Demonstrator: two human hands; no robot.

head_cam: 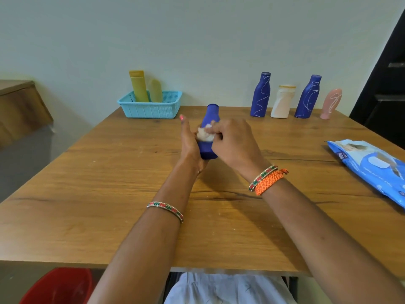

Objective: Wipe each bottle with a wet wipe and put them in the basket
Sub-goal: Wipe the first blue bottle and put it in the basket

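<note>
My left hand point(189, 142) grips a blue bottle point(210, 115) upright over the table's middle. My right hand point(235, 141) presses a crumpled white wet wipe point(205, 133) against the bottle's front. A light blue basket point(151, 106) stands at the back left and holds two yellow bottles point(138, 85). At the back right stand, in a row, a blue bottle with white scribbles point(260, 95), a white bottle point(282, 102), a second scribbled blue bottle point(309, 97) and a pink bottle point(332, 103).
A blue pack of wet wipes point(372, 170) lies at the table's right edge. The wooden table point(109, 194) has a wall right behind it. A red bin point(59, 286) sits under the near left edge. A wooden cabinet point(19, 106) stands at the left.
</note>
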